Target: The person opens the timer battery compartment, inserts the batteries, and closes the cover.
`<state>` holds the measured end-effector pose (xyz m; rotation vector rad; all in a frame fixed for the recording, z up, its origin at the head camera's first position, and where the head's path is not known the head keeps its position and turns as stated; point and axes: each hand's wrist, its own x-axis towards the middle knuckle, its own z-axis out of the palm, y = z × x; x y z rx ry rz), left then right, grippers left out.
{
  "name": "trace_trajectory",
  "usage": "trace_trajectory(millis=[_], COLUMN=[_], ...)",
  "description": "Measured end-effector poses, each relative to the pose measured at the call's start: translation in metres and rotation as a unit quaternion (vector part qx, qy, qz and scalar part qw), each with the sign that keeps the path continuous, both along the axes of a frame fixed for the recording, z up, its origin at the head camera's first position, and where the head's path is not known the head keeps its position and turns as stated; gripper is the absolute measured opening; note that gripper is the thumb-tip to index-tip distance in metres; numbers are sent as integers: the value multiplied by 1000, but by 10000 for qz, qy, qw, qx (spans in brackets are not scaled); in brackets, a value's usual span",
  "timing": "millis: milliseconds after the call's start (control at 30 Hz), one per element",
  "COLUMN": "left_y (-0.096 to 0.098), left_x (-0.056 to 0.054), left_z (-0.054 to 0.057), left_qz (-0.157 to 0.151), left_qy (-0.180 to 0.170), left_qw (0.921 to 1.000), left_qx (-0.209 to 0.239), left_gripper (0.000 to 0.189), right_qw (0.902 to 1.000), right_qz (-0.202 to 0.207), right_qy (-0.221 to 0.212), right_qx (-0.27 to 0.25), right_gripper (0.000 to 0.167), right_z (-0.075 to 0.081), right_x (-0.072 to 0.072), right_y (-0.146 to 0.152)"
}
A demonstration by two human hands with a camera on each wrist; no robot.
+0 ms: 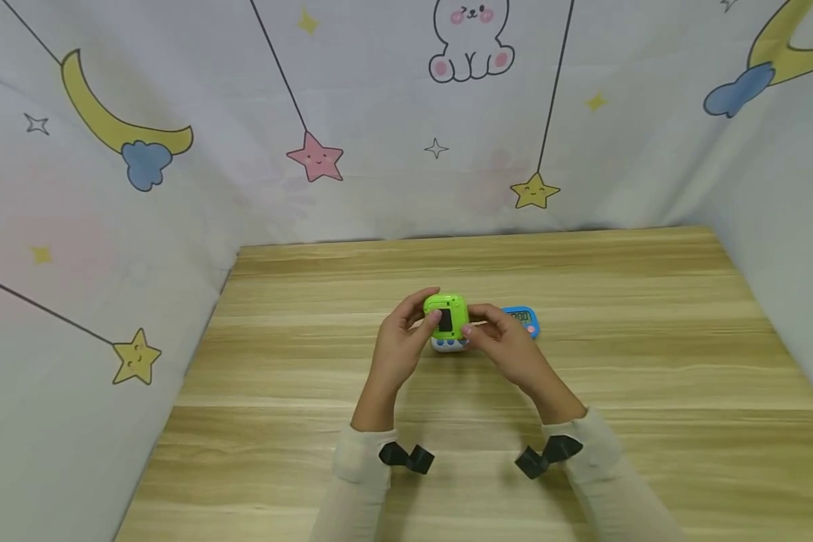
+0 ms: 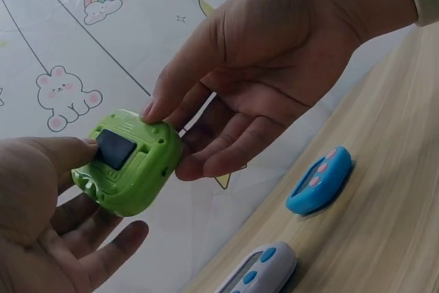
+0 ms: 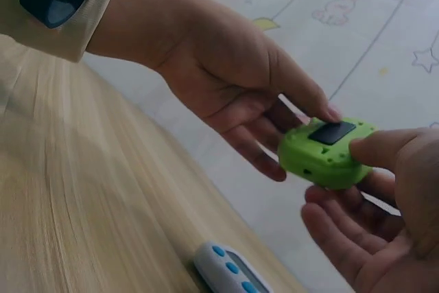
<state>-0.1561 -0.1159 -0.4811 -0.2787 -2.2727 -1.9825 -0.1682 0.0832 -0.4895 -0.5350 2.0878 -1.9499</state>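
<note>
Both hands hold a green digital timer [image 1: 456, 318] up over the table, its back with a black rectangle turned toward the head camera. My left hand [image 1: 398, 342] grips its left side, the thumb at the black rectangle and the fingers behind. At the opposite side my right hand [image 1: 508, 346] pinches the timer near a lower corner. Below the green timer lies a white timer [image 2: 264, 269] with blue buttons, mostly covered in the head view. A blue timer [image 1: 530, 322] with pink buttons lies just beyond my right hand, which partly hides it.
The wood-grain table [image 1: 298, 324] spreads out on all sides of the hands. A white cloth [image 1: 379, 90] printed with stars, moons and a bear hangs behind the table and along its sides. Each sleeved wrist carries a small black device [image 1: 406, 457].
</note>
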Motion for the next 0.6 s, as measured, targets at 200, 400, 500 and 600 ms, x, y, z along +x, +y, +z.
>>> trace_trajectory(millis=[200,400,500,600], left_y=[1,3,3,3], left_x=[0,0,1,1], left_z=[1,6,6,5], left_qz=[135,-55,-107,-169], left_qy=[-87,-411,-451,-343], left_qw=[9982,9958,9959,9972], left_qx=[-583,-815,-777,-647], left_gripper=[44,56,60,63], right_qw=[9904,9662,9536,9431], right_qz=[-594,-945,-1030,-1085], right_qy=[992,2089,2561,2915], right_qx=[758,1178,1200,1176], right_gripper=[39,34,33,34], right_z=[-1,-3,-2,-2], right_x=[3,3,3,2], right_y=[-3,-6,-6,-5])
